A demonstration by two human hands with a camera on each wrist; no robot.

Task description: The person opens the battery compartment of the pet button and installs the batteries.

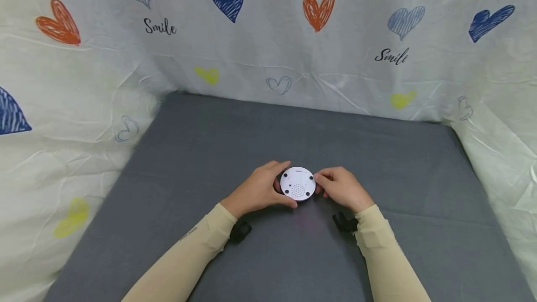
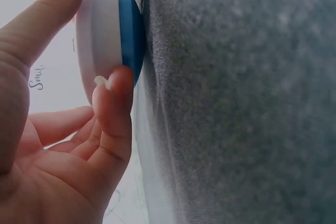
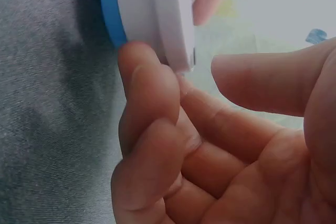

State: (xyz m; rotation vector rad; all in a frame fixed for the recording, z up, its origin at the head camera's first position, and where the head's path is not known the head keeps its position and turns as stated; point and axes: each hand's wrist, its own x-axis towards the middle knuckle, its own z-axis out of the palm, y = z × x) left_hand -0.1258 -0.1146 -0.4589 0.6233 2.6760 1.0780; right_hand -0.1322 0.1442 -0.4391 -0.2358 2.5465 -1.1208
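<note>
- Beige sleeves run up from the bottom of the head view to two hands that meet over a round white device (image 1: pixel 298 183), which sits on the grey desk (image 1: pixel 377 162) between them.
- Left hand (image 1: pixel 258 190) grasps the device: in the left wrist view its thumb and a finger (image 2: pixel 113 108) pinch the white rim.
- Right hand (image 1: pixel 344 189) holds the opposite edge, with a fingertip (image 3: pixel 149 77) curled against the rim.
- Its white underside faces up, showing a speaker grille and dark feet, while the blue face (image 2: pixel 131 35) lies against the desk.
- Judging by this, the device is flipped and gripped; any work on its underside looks not yet begun.
- Behind the hands hangs a heart-printed cloth (image 1: pixel 268 36).
</note>
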